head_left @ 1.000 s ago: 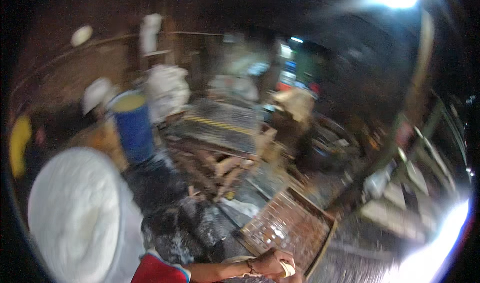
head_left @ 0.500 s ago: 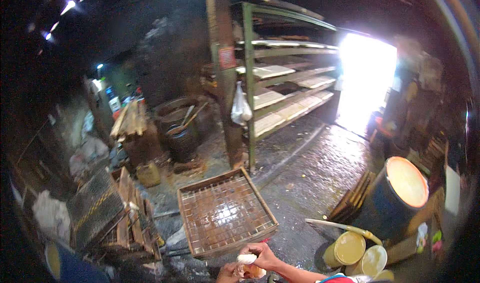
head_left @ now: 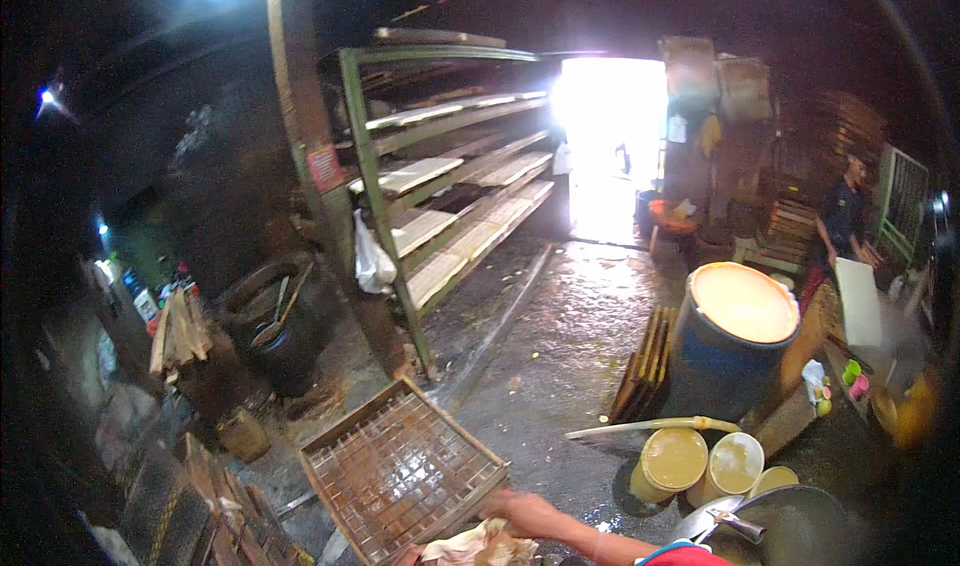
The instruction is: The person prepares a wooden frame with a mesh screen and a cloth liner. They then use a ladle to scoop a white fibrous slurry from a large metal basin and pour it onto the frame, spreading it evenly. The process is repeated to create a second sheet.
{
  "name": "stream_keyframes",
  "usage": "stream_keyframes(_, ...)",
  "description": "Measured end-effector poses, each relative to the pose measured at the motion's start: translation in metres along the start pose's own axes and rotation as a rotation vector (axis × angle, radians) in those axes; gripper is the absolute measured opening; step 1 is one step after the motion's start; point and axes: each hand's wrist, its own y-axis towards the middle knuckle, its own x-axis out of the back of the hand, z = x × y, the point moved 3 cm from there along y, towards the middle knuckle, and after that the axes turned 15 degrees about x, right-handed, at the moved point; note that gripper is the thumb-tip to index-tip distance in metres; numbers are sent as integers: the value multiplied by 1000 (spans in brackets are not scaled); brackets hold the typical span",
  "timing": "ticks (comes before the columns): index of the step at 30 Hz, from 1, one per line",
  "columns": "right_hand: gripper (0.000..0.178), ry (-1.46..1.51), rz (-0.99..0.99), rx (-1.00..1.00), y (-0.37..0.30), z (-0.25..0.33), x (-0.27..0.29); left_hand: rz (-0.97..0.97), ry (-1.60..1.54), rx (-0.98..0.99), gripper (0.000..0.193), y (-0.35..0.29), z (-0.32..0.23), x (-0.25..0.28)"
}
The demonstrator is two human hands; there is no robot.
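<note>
At the lower edge, a pale cream cloth (head_left: pixel 470 546) hangs loosely bunched beside the near corner of a shallow wooden tray. My right hand (head_left: pixel 522 513) is closed on the cloth's upper right part, close to the tray's rim. Only a sliver of my left hand (head_left: pixel 408 556) shows by the cloth's left end; its fingers are cut off by the picture's edge. The square tray (head_left: pixel 473 499) has a wooden frame and a wet brown base crossed by a grid of strips.
Right of my arm stand a blue drum (head_left: pixel 690 366) with pale contents, several yellowish buckets (head_left: pixel 672 463) and a metal pan (head_left: pixel 800 526). Green shelving (head_left: pixel 362 156) holds pale boards beyond the tray. Broken planks (head_left: pixel 215 496) lie left. A person (head_left: pixel 842 216) stands far right.
The view has swung right, so the scene sits further left. The cloth, a tight bundle between both hands before, now hangs looser and wider. My left hand is mostly out of the picture.
</note>
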Motion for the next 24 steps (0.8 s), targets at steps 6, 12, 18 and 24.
stream_keyframes(6, 59, 464, 47, 244, 9, 27, -32, 148, 23, 14, 22, 27, -25, -30)
stream_keyframes(12, 53, 310, -177, 110, -16, -8, -146, 198, 39, 8, 28, 35, -43, -41)
stream_keyframes(18, 22, 916, -287, -524, -78, -131, -233, 139, -81, 46, 33, 50, -67, -44)
stream_keyframes(24, 23, 760, -176, -166, 16, -91, -94, -401, -493, 168, 39, 99, -65, 69)
